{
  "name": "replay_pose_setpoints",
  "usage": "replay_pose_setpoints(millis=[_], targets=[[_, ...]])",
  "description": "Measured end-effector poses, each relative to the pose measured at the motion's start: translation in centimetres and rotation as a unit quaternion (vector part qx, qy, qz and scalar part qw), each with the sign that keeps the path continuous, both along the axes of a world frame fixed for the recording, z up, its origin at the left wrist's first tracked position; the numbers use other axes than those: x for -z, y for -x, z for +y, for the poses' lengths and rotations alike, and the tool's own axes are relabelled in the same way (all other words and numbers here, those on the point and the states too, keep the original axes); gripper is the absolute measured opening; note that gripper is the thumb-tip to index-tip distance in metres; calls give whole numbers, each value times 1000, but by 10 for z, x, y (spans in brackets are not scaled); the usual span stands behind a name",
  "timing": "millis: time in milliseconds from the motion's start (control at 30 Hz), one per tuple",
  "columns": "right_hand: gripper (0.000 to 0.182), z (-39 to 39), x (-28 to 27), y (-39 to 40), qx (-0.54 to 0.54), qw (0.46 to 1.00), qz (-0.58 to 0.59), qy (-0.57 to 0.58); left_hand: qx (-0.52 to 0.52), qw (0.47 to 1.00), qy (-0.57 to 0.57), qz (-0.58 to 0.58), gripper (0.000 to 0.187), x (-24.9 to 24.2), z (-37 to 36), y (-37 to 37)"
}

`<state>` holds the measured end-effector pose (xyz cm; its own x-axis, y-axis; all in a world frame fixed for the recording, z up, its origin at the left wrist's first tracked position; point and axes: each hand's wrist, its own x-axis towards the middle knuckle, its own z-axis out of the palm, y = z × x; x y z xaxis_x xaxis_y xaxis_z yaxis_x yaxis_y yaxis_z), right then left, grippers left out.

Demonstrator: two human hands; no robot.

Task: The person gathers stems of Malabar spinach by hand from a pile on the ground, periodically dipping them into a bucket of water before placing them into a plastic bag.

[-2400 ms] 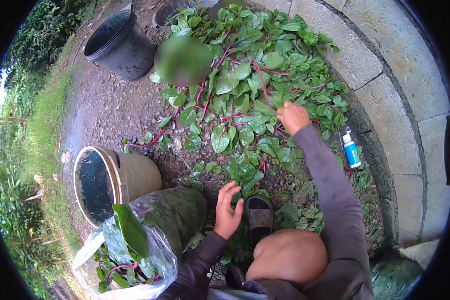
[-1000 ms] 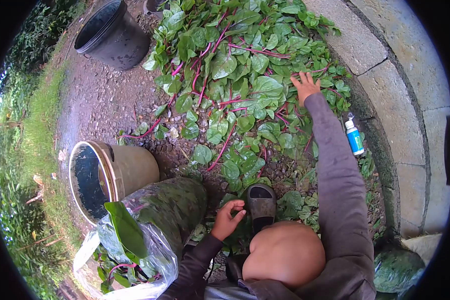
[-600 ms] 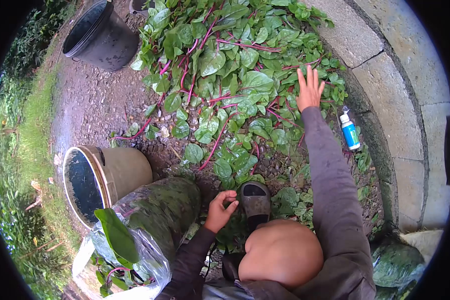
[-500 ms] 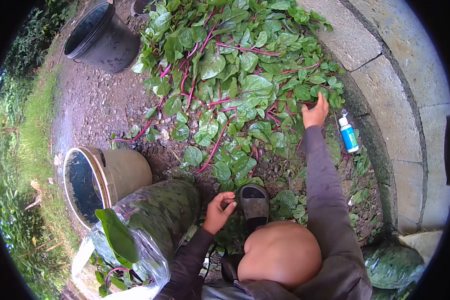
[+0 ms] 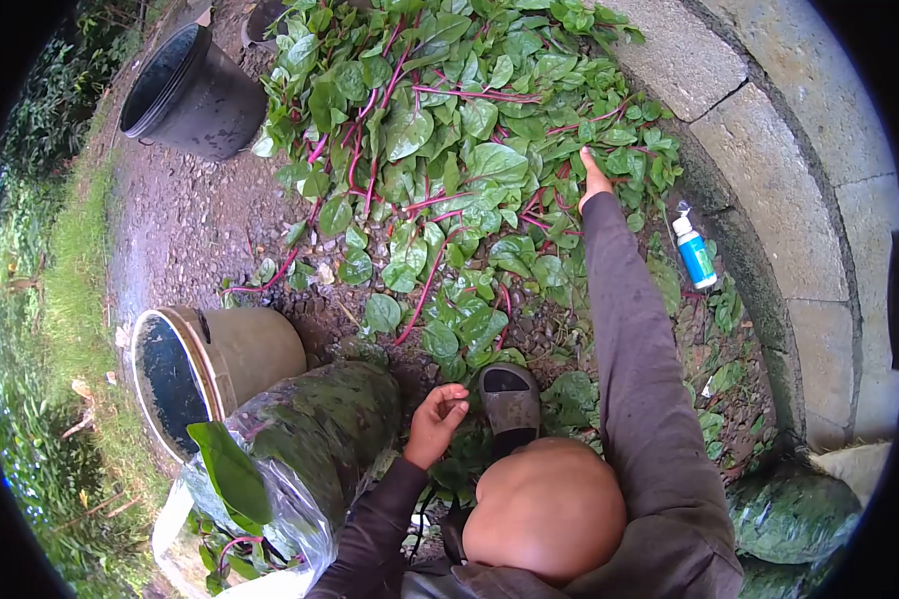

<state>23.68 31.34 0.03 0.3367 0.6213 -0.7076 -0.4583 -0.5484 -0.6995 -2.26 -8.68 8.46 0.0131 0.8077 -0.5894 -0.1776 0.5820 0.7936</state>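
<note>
A broad heap of cut Malabar spinach, green leaves on purple-red stems, lies spread on the ground ahead of me. My right hand reaches into its right side. The thumb points away from me, while the other fingers are hidden among the leaves, so I cannot see whether they hold a stem. Above the ground beside my sandal, my left hand hangs with fingers loosely bent and nothing visible in it. A long clear plastic bag packed with leaves leans at my left, a large leaf sticking out of its mouth.
A white bottle with a blue label lies near the concrete block edging on the right. To the left are a cream bucket lying on its side and a black bucket. Another filled bag sits lower right.
My right hand has moved forward and slightly left, deeper into the leaves, and its fingers have gone out of sight. My left hand has hardly moved.
</note>
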Motion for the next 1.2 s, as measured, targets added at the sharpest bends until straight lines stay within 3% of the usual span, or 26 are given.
replay_pose_setpoints(millis=[133, 233, 267, 367, 500, 600, 633, 733, 867, 1000, 1033, 1133, 1167, 1200], targets=[[109, 37, 41, -5, -1, 989, -150, -9, -6, 1000, 15, -11, 29, 7, -6, 7], [114, 45, 37, 10, -49, 952, -291, 81, -3, 1000, 12, 6, 26, 8, -4, 9], [115, 32, -4, 21, -99, 918, -359, 132, -1, 1000, 14, 15, 25, 7, -4, 8], [115, 31, -23, 30, -130, 879, -423, 179, 8, 999, 31, 1, 25, 0, -2, 7], [112, 54, -6, 20, -54, 948, -265, 168, 12, 999, 41, -13, 30, -6, 0, 10], [109, 67, 12, 20, 38, 956, -248, 151, 12, 999, 49, 7, 30, -8, -1, 10], [97, 66, 13, 19, 45, 954, -256, 148, 11, 999, 51, 8, 30, -8, -1, 10], [83, 65, 17, 3, -29, 951, -259, 165, 14, 998, 60, 22, 30, -12, 1, 11], [67, 67, 27, 1, -12, 938, -315, 144, 18, 996, 75, 34, 29, -23, 3, 10], [65, 80, 26, 14, 78, 938, -295, 162, 14, 996, 84, 32, 30, -21, 0, 11], [66, 75, 24, 6, 53, 963, -235, 123, 15, 996, 85, 31, 31, -22, 0, 10], [59, 66, 15, -6, -24, 971, -208, 114, 16, 996, 84, 29, 31, -22, 2, 7], [60, 55, 12, 3, 148, 984, -88, 38, 19, 996, 86, 30, 32, -23, 3, 7], [63, 46, 8, 8, 160, 983, -89, 18, 24, 995, 91, 31, 32, -24, 1, 7]])
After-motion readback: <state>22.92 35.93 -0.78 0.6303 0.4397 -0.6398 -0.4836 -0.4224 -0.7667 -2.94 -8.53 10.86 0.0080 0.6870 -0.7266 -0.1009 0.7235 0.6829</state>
